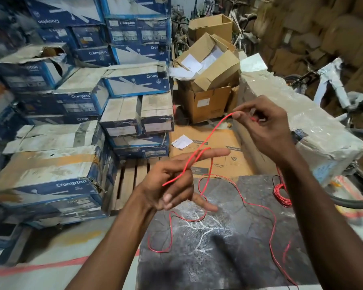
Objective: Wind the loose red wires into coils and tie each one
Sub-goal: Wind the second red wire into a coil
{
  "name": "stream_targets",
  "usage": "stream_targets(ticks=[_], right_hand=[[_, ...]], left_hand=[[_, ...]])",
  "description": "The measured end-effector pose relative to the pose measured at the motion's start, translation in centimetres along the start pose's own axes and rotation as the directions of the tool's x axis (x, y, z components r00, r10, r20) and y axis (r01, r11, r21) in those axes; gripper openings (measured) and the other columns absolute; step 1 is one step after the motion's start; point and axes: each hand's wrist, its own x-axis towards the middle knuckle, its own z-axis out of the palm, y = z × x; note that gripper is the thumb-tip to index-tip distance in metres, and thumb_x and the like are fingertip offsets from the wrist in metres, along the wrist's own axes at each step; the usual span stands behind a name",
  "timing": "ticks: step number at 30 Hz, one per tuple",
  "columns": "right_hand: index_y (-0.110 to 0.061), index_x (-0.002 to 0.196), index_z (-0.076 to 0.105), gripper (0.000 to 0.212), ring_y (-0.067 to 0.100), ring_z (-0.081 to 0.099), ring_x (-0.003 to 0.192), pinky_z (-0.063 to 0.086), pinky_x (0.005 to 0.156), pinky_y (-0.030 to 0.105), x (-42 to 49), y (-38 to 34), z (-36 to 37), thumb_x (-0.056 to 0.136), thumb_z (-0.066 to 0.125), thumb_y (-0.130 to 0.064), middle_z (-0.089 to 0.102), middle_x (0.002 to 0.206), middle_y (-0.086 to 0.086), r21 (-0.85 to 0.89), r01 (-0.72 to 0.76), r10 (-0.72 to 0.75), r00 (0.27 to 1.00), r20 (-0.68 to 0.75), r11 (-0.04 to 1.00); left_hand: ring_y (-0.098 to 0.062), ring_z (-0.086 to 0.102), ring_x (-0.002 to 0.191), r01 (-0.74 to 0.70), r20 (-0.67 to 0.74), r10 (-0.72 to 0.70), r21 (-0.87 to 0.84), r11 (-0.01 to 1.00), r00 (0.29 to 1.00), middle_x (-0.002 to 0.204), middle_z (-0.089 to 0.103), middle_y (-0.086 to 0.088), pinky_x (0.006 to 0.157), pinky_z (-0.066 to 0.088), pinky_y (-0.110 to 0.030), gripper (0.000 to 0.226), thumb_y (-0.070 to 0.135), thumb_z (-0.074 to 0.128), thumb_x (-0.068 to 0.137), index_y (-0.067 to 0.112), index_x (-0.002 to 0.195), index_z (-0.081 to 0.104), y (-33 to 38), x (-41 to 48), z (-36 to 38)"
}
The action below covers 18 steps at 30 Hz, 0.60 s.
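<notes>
dark stone slab [228, 248]: nearest item, flat, white scratch marks across its middle; taken here as the landmark.

loose red wire [216, 127]: thin, single strand. lies in slack bends over the slab, with one loop near the slab's near left part and one long run down its right side to the near edge. from the slab it rises to the left hand, crosses the extended fingers, and runs up and right to the right hand. a short free end sticks out down-left, past the left hand's knuckles.

left hand [176, 181]: raised above the slab's far left part. fingers spread wide, index finger straight and pointing right, thumb tucked low; the wire is draped and looped over the fingers rather than clamped.

right hand [266, 124]: raised above and beyond the slab's far right part. thumb and forefinger closed narrow, pinching the wire at its upper end; other fingers curled.

red wire coil [282, 194]: already wound, lying at the slab's far right edge, partly hidden by the right forearm.

wooden pallet [132, 178]: just beyond the slab's far left corner.

flattened brown carton [216, 151]: on the floor directly beyond the slab, a white paper lying on it.

plastic-wrapped block [302, 122]: beyond and right of the slab.

blue and white boxes [76, 97]: stacked left of and beyond the slab, printed "crompton", several torn.

open brown cartons [210, 68]: far beyond the slab, white sheets inside.

bicycles [333, 86]: far right of the slab, blurred.
</notes>
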Motion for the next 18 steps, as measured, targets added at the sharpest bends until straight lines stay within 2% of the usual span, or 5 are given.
stream_targets(ticks=[2,5,9,13,18], right_hand=[[-0.017,0.099,0.075,0.012,0.002,0.048,0.069,0.037,0.062,0.023,-0.9,1.0,1.1,0.098,0.069,-0.027,0.064,0.087,-0.009,0.001,-0.054,0.054,0.999,-0.005,0.999],[-0.023,0.099,0.075,0.01,0.005,0.047,0.062,0.037,0.055,0.029,-3.1,2.6,2.8,0.1,0.066,-0.028,0.065,0.082,-0.017,0.027,-0.188,0.189,0.982,-0.025,0.982],[-0.028,0.094,0.074,0.017,0.033,0.061,0.066,0.049,0.059,0.042,-7.3,5.5,4.7,0.098,0.065,-0.042,0.069,0.084,-0.007,-0.01,-0.342,0.342,0.94,0.005,0.94],[-0.035,0.092,0.07,0.016,0.012,0.041,0.042,0.031,0.047,0.026,-11.5,5.7,5.8,0.099,0.061,-0.046,0.062,0.076,-0.01,-0.093,-0.362,0.372,0.918,0.14,0.928],[-0.032,0.092,0.069,0.025,0.001,0.05,0.054,0.04,0.057,0.028,-15.5,2.3,6.0,0.103,0.052,-0.047,0.062,0.07,-0.021,-0.169,-0.351,0.388,0.856,0.342,0.921]], left_hand=[[-0.012,0.054,0.033,-0.117,0.024,0.121,-0.131,0.984,0.992,0.039,0.051,0.001,0.07,0.056,-0.059,0.066,0.01,0.039,0.097,0.002,0.159,0.015,0.1,0.1,0.3],[-0.023,0.069,0.056,-0.318,-0.023,0.328,-0.321,0.892,0.944,0.045,0.052,-0.004,0.103,0.036,-0.072,0.05,0.007,0.03,0.102,0.0,0.151,0.033,0.1,0.5,-0.3],[-0.038,0.076,0.079,-0.468,-0.225,0.41,-0.418,0.779,0.884,0.04,0.044,-0.004,0.109,0.026,-0.075,0.037,0.012,0.029,0.108,-0.005,0.125,0.057,1.0,0.9,-1.1],[-0.031,0.077,0.09,-0.569,-0.501,0.395,-0.26,0.78,0.77,0.037,0.041,0.004,0.092,0.041,-0.079,0.047,0.02,0.024,0.112,0.003,0.109,0.067,2.0,1.7,-1.5],[-0.033,0.069,0.115,-0.446,-0.641,0.426,0.143,0.883,0.638,0.063,0.067,0.01,0.087,0.048,-0.074,0.041,0.029,0.03,0.11,0.009,0.139,0.051,3.5,3.2,-2.6]])
